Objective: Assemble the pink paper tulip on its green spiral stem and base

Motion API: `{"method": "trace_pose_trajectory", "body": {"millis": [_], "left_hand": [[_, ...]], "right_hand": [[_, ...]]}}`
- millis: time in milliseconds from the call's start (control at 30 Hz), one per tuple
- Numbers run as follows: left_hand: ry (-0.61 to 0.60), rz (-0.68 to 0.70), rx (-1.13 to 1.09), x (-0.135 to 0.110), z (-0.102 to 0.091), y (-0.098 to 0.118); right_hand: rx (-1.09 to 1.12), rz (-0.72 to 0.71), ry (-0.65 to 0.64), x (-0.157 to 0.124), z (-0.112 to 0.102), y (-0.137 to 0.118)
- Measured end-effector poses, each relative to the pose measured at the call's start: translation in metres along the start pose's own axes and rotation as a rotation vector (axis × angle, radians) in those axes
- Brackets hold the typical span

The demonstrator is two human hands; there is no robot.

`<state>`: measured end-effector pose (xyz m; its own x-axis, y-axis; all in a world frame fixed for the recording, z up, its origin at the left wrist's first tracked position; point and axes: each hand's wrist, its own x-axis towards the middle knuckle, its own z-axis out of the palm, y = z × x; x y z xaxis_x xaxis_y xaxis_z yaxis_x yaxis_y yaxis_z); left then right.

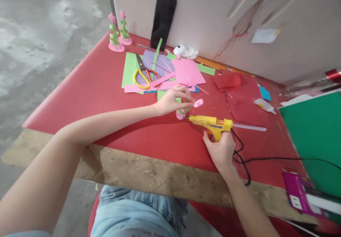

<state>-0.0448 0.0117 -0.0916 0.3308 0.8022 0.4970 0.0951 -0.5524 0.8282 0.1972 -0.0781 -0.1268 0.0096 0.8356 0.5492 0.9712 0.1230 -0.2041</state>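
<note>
My left hand (174, 100) reaches over the table, thumb and finger pinched on a small pink paper star (198, 103), whose shape is slightly blurred. Just below these fingers is a paper flower stem with a round pink base (180, 115) and green curl, partly hidden by the hand. My right hand (221, 150) grips a yellow hot glue gun (210, 121) by its handle. Its nozzle points left, close to the pink base; whether they touch I cannot tell. A clear glue stick (250, 127) juts from the gun's back.
Two paper flowers (114, 36) stand at the far left corner. Scissors (142, 72) lie on coloured paper sheets (188, 72). A black phone (163, 20) leans on the wall. The black cord (282, 158) runs right, past a purple power strip (294, 191) and green board (314, 123).
</note>
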Motion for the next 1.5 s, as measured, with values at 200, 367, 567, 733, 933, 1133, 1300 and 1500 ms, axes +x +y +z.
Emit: {"method": "trace_pose_trajectory", "body": {"millis": [200,367,567,733,933,1133,1300,1500], "left_hand": [[-0.028,0.021,0.013,-0.002,0.002,0.005],[-0.011,0.074,0.043,-0.001,0.005,0.000],[0.007,0.105,0.046,0.000,0.008,-0.006],[0.015,0.116,0.039,0.000,0.008,-0.008],[0.003,0.106,0.062,0.000,0.006,-0.006],[-0.023,0.050,0.090,0.002,0.005,-0.004],[-0.012,0.047,0.096,0.002,0.004,-0.006],[-0.018,0.029,0.104,0.002,0.003,-0.003]], "right_hand": [[-0.066,-0.076,0.059,-0.004,0.003,0.008],[-0.104,-0.092,0.086,-0.006,0.006,0.012],[-0.131,-0.106,0.093,-0.006,0.006,0.014],[-0.134,-0.113,0.077,-0.006,0.007,0.015],[-0.126,-0.092,0.053,-0.008,0.008,0.017],[-0.112,-0.065,0.039,-0.008,0.007,0.017],[-0.098,-0.048,0.026,-0.008,0.006,0.016],[-0.089,-0.031,0.028,-0.008,0.007,0.014]]}}
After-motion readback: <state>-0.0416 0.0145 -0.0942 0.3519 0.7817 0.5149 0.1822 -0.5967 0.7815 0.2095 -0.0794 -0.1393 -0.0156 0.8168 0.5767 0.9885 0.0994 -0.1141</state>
